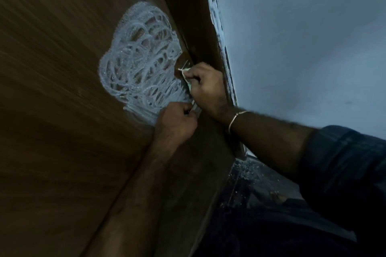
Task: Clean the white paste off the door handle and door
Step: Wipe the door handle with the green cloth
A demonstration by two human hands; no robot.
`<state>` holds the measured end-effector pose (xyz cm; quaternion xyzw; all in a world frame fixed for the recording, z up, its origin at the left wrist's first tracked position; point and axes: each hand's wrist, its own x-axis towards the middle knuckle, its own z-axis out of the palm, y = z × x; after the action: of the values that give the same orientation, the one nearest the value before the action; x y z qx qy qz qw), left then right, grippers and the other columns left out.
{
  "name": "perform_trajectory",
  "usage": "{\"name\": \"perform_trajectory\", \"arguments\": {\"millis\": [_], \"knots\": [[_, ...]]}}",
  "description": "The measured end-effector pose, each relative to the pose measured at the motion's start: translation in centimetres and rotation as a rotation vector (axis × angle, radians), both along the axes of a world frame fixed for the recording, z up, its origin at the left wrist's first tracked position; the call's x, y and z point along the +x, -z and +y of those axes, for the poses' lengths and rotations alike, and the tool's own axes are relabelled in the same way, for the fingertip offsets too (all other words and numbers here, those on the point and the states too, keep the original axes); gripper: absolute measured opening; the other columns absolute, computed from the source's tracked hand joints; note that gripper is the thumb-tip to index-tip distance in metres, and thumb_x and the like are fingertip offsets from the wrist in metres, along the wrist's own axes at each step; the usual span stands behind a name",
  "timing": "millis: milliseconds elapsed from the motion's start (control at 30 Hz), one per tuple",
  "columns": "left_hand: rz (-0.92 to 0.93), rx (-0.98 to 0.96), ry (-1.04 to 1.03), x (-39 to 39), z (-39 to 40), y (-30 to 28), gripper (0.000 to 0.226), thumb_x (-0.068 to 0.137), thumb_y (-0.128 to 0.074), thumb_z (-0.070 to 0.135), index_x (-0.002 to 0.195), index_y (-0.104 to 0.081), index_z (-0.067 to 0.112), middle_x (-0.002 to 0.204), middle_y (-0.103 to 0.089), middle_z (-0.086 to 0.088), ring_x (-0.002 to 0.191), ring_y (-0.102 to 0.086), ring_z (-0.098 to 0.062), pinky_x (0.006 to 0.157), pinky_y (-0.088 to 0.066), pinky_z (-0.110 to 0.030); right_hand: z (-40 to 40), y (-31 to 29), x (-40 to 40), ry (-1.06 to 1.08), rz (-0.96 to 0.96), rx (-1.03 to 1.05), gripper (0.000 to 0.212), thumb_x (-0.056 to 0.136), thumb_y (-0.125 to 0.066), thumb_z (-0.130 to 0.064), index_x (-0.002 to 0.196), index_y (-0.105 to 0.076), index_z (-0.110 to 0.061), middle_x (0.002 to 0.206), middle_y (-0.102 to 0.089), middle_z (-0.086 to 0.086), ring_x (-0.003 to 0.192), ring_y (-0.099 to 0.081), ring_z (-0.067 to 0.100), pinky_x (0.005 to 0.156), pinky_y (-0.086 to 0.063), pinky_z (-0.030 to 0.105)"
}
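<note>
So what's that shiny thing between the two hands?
In the head view, the metal door handle runs between the left hand and right hand, with a pale cloth on it.

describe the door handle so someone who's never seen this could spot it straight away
Start at the brown wooden door and its patch of white paste swirls. At the patch's right edge, a thin shiny metal door handle pokes out above the right hand. It is the only glinting metal among dull wood and paste.

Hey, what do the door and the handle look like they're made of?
The door looks like wood or a wood-look laminate: brown with fine straight grain lines and a matte finish; which one is unclear. The door handle looks like polished metal, since the small part showing between the hands gives a bright silvery glint.
</note>
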<state>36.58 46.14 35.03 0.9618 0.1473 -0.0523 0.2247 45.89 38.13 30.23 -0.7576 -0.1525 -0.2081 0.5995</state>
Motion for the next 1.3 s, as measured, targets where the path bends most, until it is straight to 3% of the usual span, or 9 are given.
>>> {"name": "perform_trajectory", "arguments": {"millis": [200,300,433,767,867,933,1067,1167,1300], "knots": [[0.004,-0.006,-0.005,-0.1,0.0,0.2,0.032,0.099,-0.057,0.024,0.129,-0.067,0.021,0.123,-0.071,0.0,0.074,-0.047,0.006,0.057,-0.033,-0.008,0.2,-0.1,-0.1,0.037,0.06,0.04,0.018,0.08,-0.057,0.013,0.085,-0.074,0.007,0.092,-0.07,0.018,0.085,-0.067,0.026,0.079,-0.049,0.016],[0.01,-0.007,-0.012,-0.1,-0.2,0.2,0.033,0.099,-0.057,0.024,0.13,-0.066,0.021,0.123,-0.07,-0.001,0.062,-0.042,0.008,0.049,-0.029,-0.005,0.2,-0.3,0.0,0.061,0.158,0.102,0.02,0.082,-0.058,0.009,0.088,-0.075,0.002,0.096,-0.071,0.014,0.086,-0.067,0.022,0.075,-0.044,0.005],[-0.005,0.014,0.006,-0.4,-0.4,0.0,0.032,0.099,-0.057,0.023,0.129,-0.067,0.019,0.123,-0.07,-0.002,0.065,-0.05,0.005,0.05,-0.033,0.003,0.5,-0.4,0.4,0.067,0.216,0.089,0.016,0.085,-0.06,0.004,0.091,-0.075,0.001,0.1,-0.071,0.012,0.094,-0.067,0.023,0.08,-0.043,0.012],[-0.002,0.019,0.007,-0.2,-0.2,-0.2,0.028,0.098,-0.058,0.022,0.123,-0.071,0.021,0.095,-0.068,0.007,0.068,-0.054,0.005,0.057,-0.037,-0.012,1.1,-2.3,-0.1,0.131,0.203,0.222,0.021,0.084,-0.06,0.006,0.095,-0.077,-0.001,0.103,-0.073,0.012,0.099,-0.068,0.023,0.092,-0.047,0.017],[0.003,0.032,0.009,-0.4,-0.3,-0.3,0.029,0.097,-0.058,0.022,0.122,-0.071,0.019,0.112,-0.073,0.0,0.083,-0.064,-0.006,0.071,-0.043,-0.014,1.0,-2.8,0.2,0.062,0.103,0.092,0.025,0.081,-0.055,0.011,0.091,-0.076,0.002,0.101,-0.072,0.015,0.098,-0.067,0.028,0.095,-0.05,0.029],[-0.007,0.025,-0.005,-0.4,-0.1,-0.3,0.028,0.098,-0.057,0.023,0.123,-0.071,0.019,0.112,-0.072,0.0,0.082,-0.061,-0.004,0.069,-0.042,-0.014,0.7,-2.9,0.4,0.035,0.097,0.033,0.026,0.082,-0.055,0.01,0.093,-0.076,0.001,0.104,-0.071,0.014,0.099,-0.066,0.026,0.093,-0.046,0.02],[-0.016,0.014,-0.009,-0.4,-0.4,-0.1,0.029,0.099,-0.057,0.024,0.126,-0.068,0.019,0.113,-0.07,0.002,0.07,-0.047,0.005,0.058,-0.031,-0.009,0.6,-2.9,0.4,0.045,0.231,-0.017,0.035,0.084,-0.055,0.006,0.114,-0.071,-0.006,0.117,-0.068,0.01,0.107,-0.064,0.022,0.095,-0.045,0.018],[-0.015,0.01,-0.028,-0.5,-0.5,0.0,0.033,0.099,-0.057,0.022,0.132,-0.064,0.022,0.126,-0.068,0.001,0.084,-0.048,0.002,0.058,-0.029,-0.01,0.1,-2.7,0.1,-0.025,0.333,-0.036,0.045,0.085,-0.054,0.0,0.127,-0.065,-0.013,0.124,-0.068,0.008,0.113,-0.063,0.021,0.096,-0.045,0.018],[-0.015,0.021,-0.038,-0.3,-0.6,-0.3,0.034,0.099,-0.057,0.025,0.132,-0.065,0.021,0.126,-0.069,0.001,0.095,-0.059,-0.006,0.078,-0.04,-0.019,-1.1,-1.6,0.3,-0.171,0.486,-0.035,0.042,0.091,-0.046,-0.025,0.129,-0.063,-0.023,0.126,-0.067,0.005,0.114,-0.062,0.024,0.1,-0.047,0.027]]}}
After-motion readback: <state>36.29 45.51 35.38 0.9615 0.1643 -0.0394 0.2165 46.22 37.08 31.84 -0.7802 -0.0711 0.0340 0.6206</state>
